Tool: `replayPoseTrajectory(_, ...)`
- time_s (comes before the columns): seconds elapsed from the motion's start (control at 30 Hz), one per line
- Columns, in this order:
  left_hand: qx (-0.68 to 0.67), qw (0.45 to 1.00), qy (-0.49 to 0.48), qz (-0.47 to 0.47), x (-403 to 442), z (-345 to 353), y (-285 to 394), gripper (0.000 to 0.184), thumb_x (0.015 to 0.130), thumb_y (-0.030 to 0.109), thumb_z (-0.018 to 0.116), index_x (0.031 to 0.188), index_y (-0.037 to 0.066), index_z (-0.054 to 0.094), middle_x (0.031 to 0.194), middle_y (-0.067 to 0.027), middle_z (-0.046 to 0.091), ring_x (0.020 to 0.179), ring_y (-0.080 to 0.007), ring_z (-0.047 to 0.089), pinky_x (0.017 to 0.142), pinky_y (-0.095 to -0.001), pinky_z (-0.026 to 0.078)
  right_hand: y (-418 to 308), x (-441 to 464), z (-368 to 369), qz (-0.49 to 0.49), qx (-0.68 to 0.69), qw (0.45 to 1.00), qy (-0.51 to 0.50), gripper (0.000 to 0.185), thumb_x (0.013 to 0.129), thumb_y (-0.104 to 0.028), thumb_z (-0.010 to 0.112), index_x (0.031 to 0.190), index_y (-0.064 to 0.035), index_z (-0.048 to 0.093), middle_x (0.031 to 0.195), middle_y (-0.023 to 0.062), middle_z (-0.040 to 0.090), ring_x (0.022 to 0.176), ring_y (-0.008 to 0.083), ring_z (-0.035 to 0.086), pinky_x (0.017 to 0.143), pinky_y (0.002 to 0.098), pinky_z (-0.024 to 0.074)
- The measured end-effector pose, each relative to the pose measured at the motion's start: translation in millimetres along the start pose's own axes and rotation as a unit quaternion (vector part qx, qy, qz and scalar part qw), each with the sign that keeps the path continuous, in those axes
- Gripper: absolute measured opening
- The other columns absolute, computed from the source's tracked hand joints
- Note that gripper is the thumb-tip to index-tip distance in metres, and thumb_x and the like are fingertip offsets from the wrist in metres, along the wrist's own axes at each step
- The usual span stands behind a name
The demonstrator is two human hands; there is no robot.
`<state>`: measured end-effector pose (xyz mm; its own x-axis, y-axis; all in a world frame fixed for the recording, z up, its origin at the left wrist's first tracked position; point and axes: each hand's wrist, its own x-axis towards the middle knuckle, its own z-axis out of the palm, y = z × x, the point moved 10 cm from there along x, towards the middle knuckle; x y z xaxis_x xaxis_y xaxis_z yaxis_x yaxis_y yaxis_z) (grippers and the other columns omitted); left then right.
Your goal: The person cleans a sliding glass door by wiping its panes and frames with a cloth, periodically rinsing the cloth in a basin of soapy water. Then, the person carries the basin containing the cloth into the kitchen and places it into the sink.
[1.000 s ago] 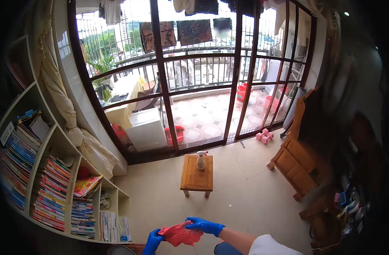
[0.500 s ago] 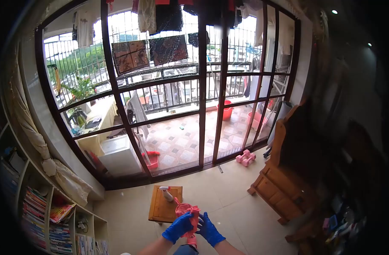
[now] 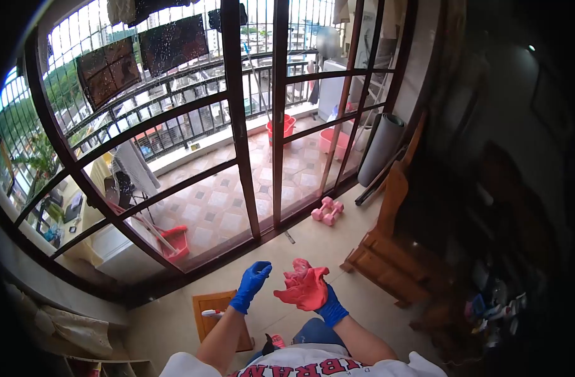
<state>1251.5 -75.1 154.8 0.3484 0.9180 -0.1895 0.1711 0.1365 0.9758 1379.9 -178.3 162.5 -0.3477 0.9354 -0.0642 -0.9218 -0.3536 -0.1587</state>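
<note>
Shifting the crumpled coral-red fabric cloth (image 3: pixel 303 290) to my blue-gloved right hand (image 3: pixel 333 308) has freed my blue-gloved left hand (image 3: pixel 254 283), half-curled and empty, at the cloth's nine o'clock. The cloth sits at twelve o'clock from my white-shirted torso (image 3: pixel 312 358); one fold points to twelve, without clear long axis. Right fingers are hidden: I cannot tell their grip.

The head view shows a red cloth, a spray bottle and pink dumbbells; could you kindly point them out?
Red cloth (image 3: pixel 305 289), head view: middle of its crumpled folds.
Spray bottle (image 3: pixel 209 313), head view: its white top.
Pink dumbbells (image 3: pixel 328 212), head view: middle of the pair.
</note>
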Motion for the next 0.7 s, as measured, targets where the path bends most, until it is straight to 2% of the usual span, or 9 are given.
replayPoseTrajectory(0.03, -0.049, 0.999, 0.006, 0.002, 24, -4, 10, 0.031, 0.085, 0.025, 0.057, 0.105, 0.002, 0.059, 0.093, -0.0074, 0.062, 0.076, -0.0152, 0.059, 0.069, -0.0281, 0.047, -23, 13, -20, -0.001, -0.002, 1.0, -0.001, 0.048, 0.09, -0.036, 0.04, 0.133, -0.0196, 0.028, 0.128, 0.0107, 0.04, 0.118, 0.0264, 0.039, 0.098, 0.0458, 0.033)
replayPoseTrajectory(0.13, -0.063, 0.996, 0.005, 0.069, 93, -4, 40, 0.03, 0.087, 0.024, 0.055, 0.109, 0.004, 0.057, 0.096, -0.0057, 0.062, 0.081, -0.0137, 0.059, 0.071, -0.0263, 0.045, -101, 53, -64, -0.101, -0.279, 0.955, 0.027, 0.05, 0.089, -0.041, 0.041, 0.132, -0.0176, 0.03, 0.13, 0.0107, 0.039, 0.12, 0.0268, 0.038, 0.101, 0.0446, 0.0306)
replayPoseTrajectory(0.3, -0.068, 0.994, 0.03, 0.079, 215, 11, 66, 0.027, 0.087, 0.021, 0.055, 0.107, 0.002, 0.057, 0.095, -0.0056, 0.062, 0.084, -0.0123, 0.058, 0.074, -0.0254, 0.045, -196, 155, -40, -0.052, -0.022, 0.995, -0.085, 0.045, 0.089, -0.042, 0.04, 0.124, -0.014, 0.038, 0.128, 0.0096, 0.04, 0.12, 0.0276, 0.037, 0.102, 0.0443, 0.0282)
replayPoseTrajectory(0.37, -0.093, 0.993, 0.038, 0.064, 267, 17, 74, 0.026, 0.086, 0.018, 0.057, 0.106, 0.001, 0.058, 0.095, -0.005, 0.062, 0.088, -0.0123, 0.057, 0.077, -0.0252, 0.045, -241, 197, -27, -0.052, 0.056, 0.997, -0.006, 0.031, 0.088, -0.037, 0.046, 0.103, -0.0098, 0.047, 0.111, 0.0108, 0.05, 0.111, 0.0315, 0.043, 0.095, 0.0508, 0.0341)
replayPoseTrajectory(0.47, -0.031, 0.995, 0.072, 0.067, 338, 16, 103, 0.025, 0.086, 0.016, 0.057, 0.106, 0.002, 0.058, 0.096, -0.0046, 0.061, 0.089, -0.012, 0.057, 0.077, -0.0249, 0.045, -312, 278, -22, -0.055, 0.049, 0.988, -0.134, 0.03, 0.089, -0.037, 0.043, 0.102, -0.0101, 0.048, 0.109, 0.0113, 0.05, 0.11, 0.0325, 0.044, 0.095, 0.0506, 0.0339)
replayPoseTrajectory(0.53, -0.053, 0.993, 0.09, 0.059, 382, 14, 127, 0.028, 0.084, 0.017, 0.06, 0.106, 0.0, 0.058, 0.099, -0.0075, 0.061, 0.093, -0.0141, 0.055, 0.082, -0.0263, 0.044, -367, 315, -15, -0.115, -0.026, 0.98, -0.163, 0.031, 0.09, -0.037, 0.036, 0.103, -0.0112, 0.046, 0.11, 0.0109, 0.048, 0.111, 0.0323, 0.041, 0.096, 0.0507, 0.0313)
replayPoseTrajectory(0.6, -0.05, 0.985, 0.129, 0.099, 419, 6, 152, 0.033, 0.082, 0.015, 0.063, 0.11, 0.0, 0.056, 0.101, -0.009, 0.06, 0.094, -0.0146, 0.055, 0.083, -0.026, 0.044, -408, 349, -26, -0.111, 0.005, 0.993, -0.037, 0.028, 0.086, -0.038, 0.04, 0.098, -0.0127, 0.044, 0.099, 0.0082, 0.045, 0.098, 0.0278, 0.043, 0.091, 0.0477, 0.034)
replayPoseTrajectory(0.67, -0.097, 0.982, 0.129, 0.101, 460, -4, 156, 0.045, 0.08, 0.014, 0.066, 0.119, 0.001, 0.048, 0.112, -0.0118, 0.055, 0.1, -0.0194, 0.055, 0.085, -0.0282, 0.044, -445, 389, -53, -0.095, 0.019, 0.994, -0.058, 0.029, 0.087, -0.038, 0.037, 0.103, -0.0147, 0.044, 0.106, 0.0101, 0.046, 0.102, 0.03, 0.042, 0.092, 0.0519, 0.0321)
replayPoseTrajectory(0.7, -0.074, 0.98, 0.145, 0.112, 480, -9, 159, 0.05, 0.079, 0.015, 0.067, 0.122, 0.002, 0.046, 0.115, -0.0124, 0.054, 0.103, -0.0207, 0.053, 0.086, -0.0304, 0.043, -478, 406, -59, -0.185, -0.129, 0.972, -0.064, 0.029, 0.087, -0.038, 0.036, 0.103, -0.0147, 0.044, 0.107, 0.0105, 0.046, 0.104, 0.0304, 0.042, 0.093, 0.0522, 0.0311)
